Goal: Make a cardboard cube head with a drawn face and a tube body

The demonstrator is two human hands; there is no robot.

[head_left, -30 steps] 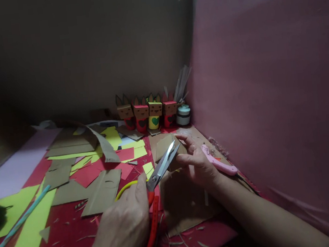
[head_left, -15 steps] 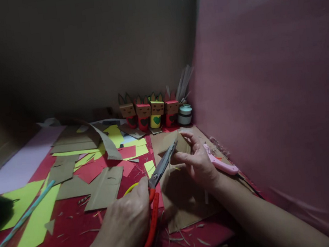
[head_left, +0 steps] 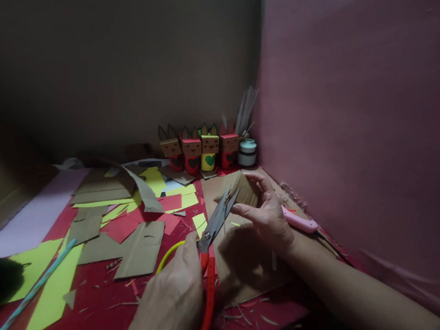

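My left hand (head_left: 174, 287) grips a pair of scissors (head_left: 207, 283) with red and yellow handles. Their blades are slightly parted and point up and right, at the near edge of a small cardboard piece (head_left: 248, 188). That piece is pinched between the thumb and fingers of my right hand (head_left: 267, 215); its far side is partly hidden. Below both hands lies a larger cardboard sheet (head_left: 253, 283), with shadow over much of it. A pink glue gun (head_left: 300, 220) rests just beyond my right wrist, partly covered by the hand.
Several cardboard figures (head_left: 206, 145) with pointed ears stand along the back wall, beside a pale blue jar (head_left: 247, 153). Cardboard offcuts (head_left: 142, 248), yellow paper (head_left: 56, 295) and a blue striped stick (head_left: 31, 292) cover the left of the red table. A pink wall (head_left: 357, 117) bounds the right side.
The scissor blades have parted a little and the handles have spread. The small cardboard piece has turned in my right hand, showing more of its face.
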